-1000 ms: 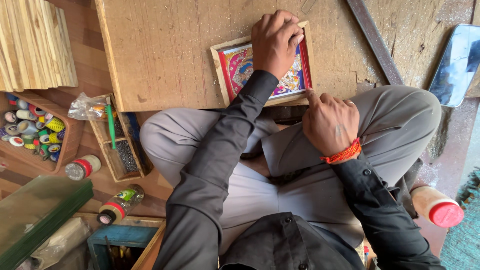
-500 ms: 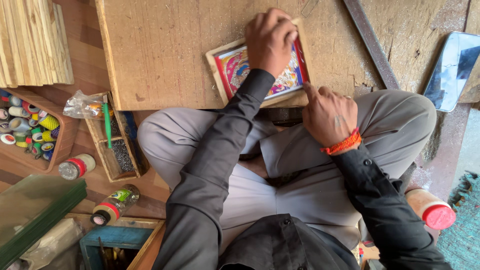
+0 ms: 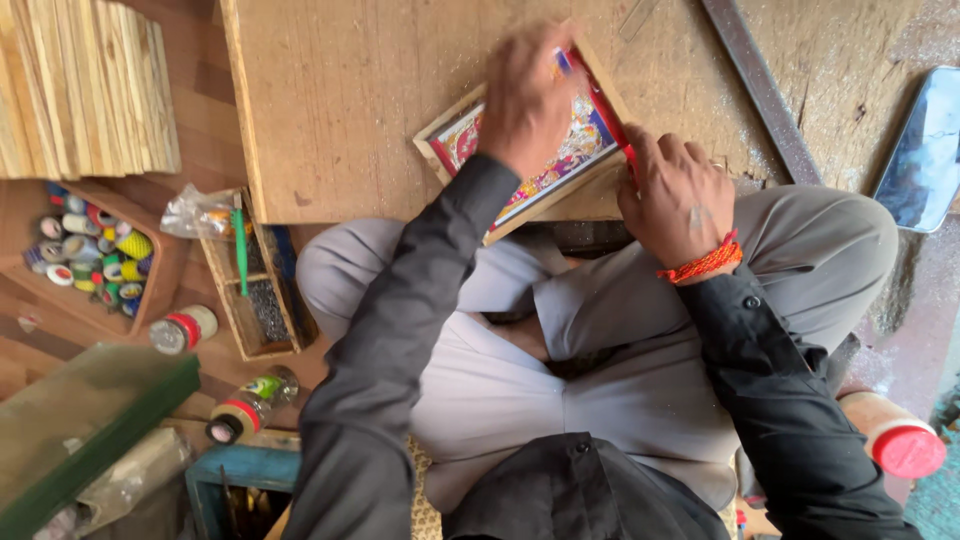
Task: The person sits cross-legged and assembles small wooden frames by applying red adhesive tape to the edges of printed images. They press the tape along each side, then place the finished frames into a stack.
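Note:
A small wooden-framed picture [image 3: 560, 165] with a bright red, blue and pink print lies at an angle on the near edge of a wooden board [image 3: 340, 100]. My left hand [image 3: 530, 90] is blurred and rests on top of the picture, gripping its far part. My right hand [image 3: 680, 200], with an orange thread band at the wrist, curls its fingers over the frame's right edge by a red strip. My grey-trousered lap lies just below the board.
A metal strip [image 3: 760, 90] and a phone [image 3: 925, 150] lie to the right. On the left are stacked wooden slats [image 3: 85, 90], a tray of thread spools [image 3: 90, 260], a small wooden box [image 3: 255, 290], and red-capped bottles [image 3: 180, 330]. Another red-capped bottle [image 3: 900, 440] lies at lower right.
The framed picture has been turned to an angle and pulled towards the board's near edge. My right hand rose from my lap to the frame's edge. My left hand moved with the frame.

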A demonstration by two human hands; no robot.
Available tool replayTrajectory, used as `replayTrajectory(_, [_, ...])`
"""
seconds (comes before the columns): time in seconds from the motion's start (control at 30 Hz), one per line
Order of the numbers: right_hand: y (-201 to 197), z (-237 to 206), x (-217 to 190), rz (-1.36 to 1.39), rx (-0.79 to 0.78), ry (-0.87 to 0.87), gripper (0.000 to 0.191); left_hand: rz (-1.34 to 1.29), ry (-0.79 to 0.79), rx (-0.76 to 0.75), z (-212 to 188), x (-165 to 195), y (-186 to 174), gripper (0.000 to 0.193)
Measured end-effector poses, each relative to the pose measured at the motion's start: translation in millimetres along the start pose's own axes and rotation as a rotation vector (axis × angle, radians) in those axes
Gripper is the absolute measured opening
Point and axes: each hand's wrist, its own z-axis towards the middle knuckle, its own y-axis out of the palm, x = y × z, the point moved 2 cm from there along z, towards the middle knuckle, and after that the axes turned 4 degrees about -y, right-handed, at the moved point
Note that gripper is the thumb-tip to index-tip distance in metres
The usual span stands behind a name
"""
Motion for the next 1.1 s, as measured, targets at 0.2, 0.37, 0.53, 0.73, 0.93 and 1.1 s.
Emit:
replayTrajectory(0.2, [2, 0, 2, -0.017, -0.004, -0.003, 0.049, -0.074, 0.198, -0.303, -35, 31, -4, 0.036])
replayTrajectory(0.37, [2, 0, 1, -0.052, -0.031, 0.033, 0.05, -0.048, 0.179, -0.315, -13, 3, -21, 0.035])
replayTrajectory(0.53, [-1, 0, 2, -0.042, -0.021, 0.036, 0.05, 0.084, 0.015, -0.279, 2, -20, -34, 0.06])
replayTrajectory(0.73, [-2, -1, 3, -0.047, -0.033, 0.035, 0.051, 0.139, 0.006, -0.24, -9, -17, -22, 0.067])
replayTrajectory(0.93, [-2, -2, 6, -0.009, -0.02, 0.034, 0.049, 0.096, 0.013, -0.19, -5, -17, -20, 0.051])
replayTrajectory(1.1, [-1, -3, 10, 0.01, -0.028, 0.041, 0.046, 0.107, 0.156, -0.321, -17, 18, -17, 0.033])
